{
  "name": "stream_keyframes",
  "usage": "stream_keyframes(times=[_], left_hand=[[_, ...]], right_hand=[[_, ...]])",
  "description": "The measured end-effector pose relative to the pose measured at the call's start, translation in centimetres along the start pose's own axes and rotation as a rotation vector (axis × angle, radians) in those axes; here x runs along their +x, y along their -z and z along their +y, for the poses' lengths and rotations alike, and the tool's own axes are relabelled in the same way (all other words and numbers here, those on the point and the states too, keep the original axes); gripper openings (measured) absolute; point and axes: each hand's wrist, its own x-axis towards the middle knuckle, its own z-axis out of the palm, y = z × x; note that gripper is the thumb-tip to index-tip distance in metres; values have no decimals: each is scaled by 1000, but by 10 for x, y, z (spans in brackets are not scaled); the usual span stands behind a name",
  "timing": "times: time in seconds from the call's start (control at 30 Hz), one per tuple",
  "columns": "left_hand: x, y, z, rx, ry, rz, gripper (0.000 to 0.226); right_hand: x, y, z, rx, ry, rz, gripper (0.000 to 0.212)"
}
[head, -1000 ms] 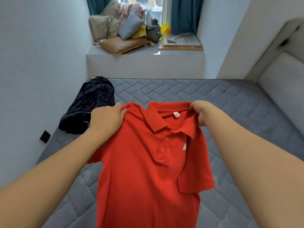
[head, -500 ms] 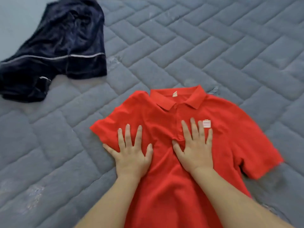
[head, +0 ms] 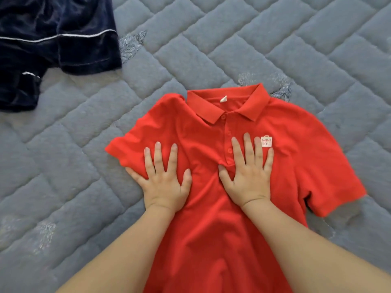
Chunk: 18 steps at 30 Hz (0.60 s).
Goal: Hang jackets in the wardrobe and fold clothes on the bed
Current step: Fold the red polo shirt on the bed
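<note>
A red polo shirt [head: 211,218] lies face up on the grey quilted bed [head: 232,39], collar away from me, a small white logo on its chest. My left hand [head: 165,178] presses flat on the shirt's left chest near the sleeve, fingers spread and straight. My right hand [head: 247,174] lies flat beside the button placket, its fingers reaching the logo. The shirt's left sleeve is bunched under itself; the right sleeve spreads out flat. The hem runs out of the bottom of the view.
A dark navy garment with thin white piping [head: 53,45] lies crumpled at the bed's upper left, apart from the shirt. Bare quilted mattress surrounds the shirt on the left, far and right sides.
One second ago I held the shirt up by its shoulders; then it lay on the bed with both palms on it. Since half a second ago my hands have barely shifted.
</note>
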Motion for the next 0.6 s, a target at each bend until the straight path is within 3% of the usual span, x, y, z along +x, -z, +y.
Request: stream_keyframes(times=[0.2, 0.27, 0.4, 0.5, 0.6], left_hand=[[-4, -1, -3, -51, 13, 28, 71], [-8, 4, -3, -84, 1, 32, 71], [-44, 22, -9, -332, 57, 15, 85], [-120, 36, -16, -587, 326, 59, 85], [-199, 47, -29, -576, 706, -94, 49]], right_hand=[[-4, 14, 1, 97, 31, -34, 79], [-29, 28, 14, 166, 10, 24, 76], [-137, 54, 54, 233, -413, 220, 74], [-200, 69, 64, 241, -778, 107, 80], [-224, 84, 56, 349, -926, -183, 55]])
